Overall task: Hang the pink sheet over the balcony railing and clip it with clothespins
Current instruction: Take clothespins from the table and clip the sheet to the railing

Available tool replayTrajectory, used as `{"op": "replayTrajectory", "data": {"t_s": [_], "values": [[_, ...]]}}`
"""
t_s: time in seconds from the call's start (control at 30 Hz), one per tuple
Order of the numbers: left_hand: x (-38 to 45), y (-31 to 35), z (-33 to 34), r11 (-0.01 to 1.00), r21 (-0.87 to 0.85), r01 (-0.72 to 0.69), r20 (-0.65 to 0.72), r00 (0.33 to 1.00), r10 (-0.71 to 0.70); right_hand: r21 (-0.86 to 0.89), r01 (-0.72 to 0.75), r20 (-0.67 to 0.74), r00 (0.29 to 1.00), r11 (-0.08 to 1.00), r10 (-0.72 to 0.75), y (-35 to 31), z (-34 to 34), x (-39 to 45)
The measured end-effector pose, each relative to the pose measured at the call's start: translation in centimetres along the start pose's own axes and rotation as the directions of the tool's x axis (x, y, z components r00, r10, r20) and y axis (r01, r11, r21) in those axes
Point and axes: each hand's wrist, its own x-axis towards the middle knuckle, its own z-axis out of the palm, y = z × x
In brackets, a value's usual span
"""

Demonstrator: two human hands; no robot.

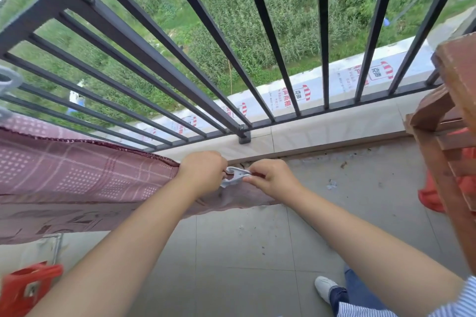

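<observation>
Your pink sheet (pixel 85 180) lies draped over the railing (pixel 144 54), its long edge running from the left of the view toward your hands at centre; its near end sits under them, where a pale clothespin (pixel 235 176) lies roughly crosswise between them. Your left hand (pixel 202 172) grips the cloth's end with curled fingers, and your right hand (pixel 273 177) pinches the clothespin; you seem to be mid-clipping, so next squeeze it open and seat it squarely over cloth and rail.
</observation>
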Motion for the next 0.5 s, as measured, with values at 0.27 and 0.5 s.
{"op": "replayTrajectory", "data": {"t_s": [0.27,0.5], "values": [[-0.4,-0.6,0.0,0.987,-0.148,-0.056,-0.022,0.998,0.054,-0.032,0.029,0.130,0.991,0.999,-0.024,0.6,1.6,1.3],[-0.3,-0.3,-0.2,0.995,-0.079,-0.064,0.023,0.998,0.066,-0.070,-0.093,0.250,0.962,0.993,0.107,0.7,1.8,0.6]]}}
